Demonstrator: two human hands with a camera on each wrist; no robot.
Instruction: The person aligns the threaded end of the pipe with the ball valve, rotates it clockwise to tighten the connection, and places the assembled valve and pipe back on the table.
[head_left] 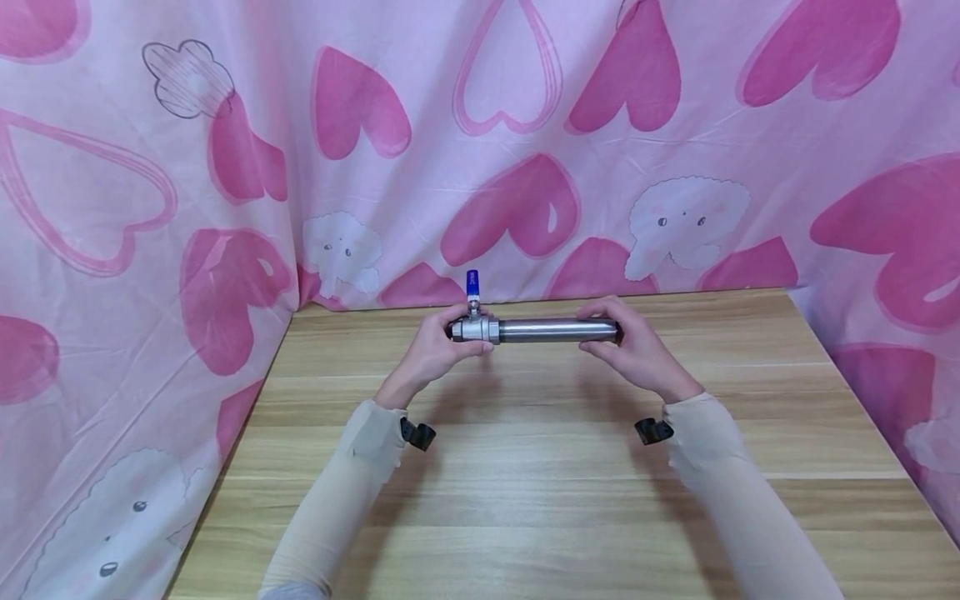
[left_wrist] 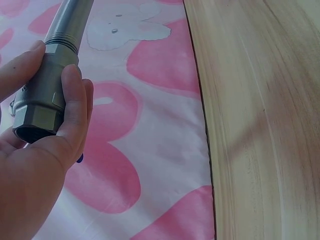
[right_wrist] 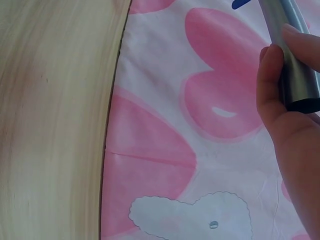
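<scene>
Between the left grip (head_left: 435,344), curled round the valve (head_left: 474,330), and the right grip (head_left: 637,343), closed about the pipe (head_left: 540,331) near its free end, the threaded joint (left_wrist: 63,42) is best kept dead straight, the blue lever (head_left: 472,285) clear beyond the left grip.

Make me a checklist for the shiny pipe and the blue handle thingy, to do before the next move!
1. Left grip holding the valve: ok, curled round it.
2. Right grip holding the pipe: ok, near the end away from the valve.
3. Pipe and valve in a straight line: ok, they look lined up in the head view.
4. Threads screwed in tight: cannot tell; some rings show at the joint.
5. Blue handle free: ok, nothing is holding it; it sticks out crosswise to the pipe.
6. Pipe clean inside: cannot tell, the end looks dark.
</scene>
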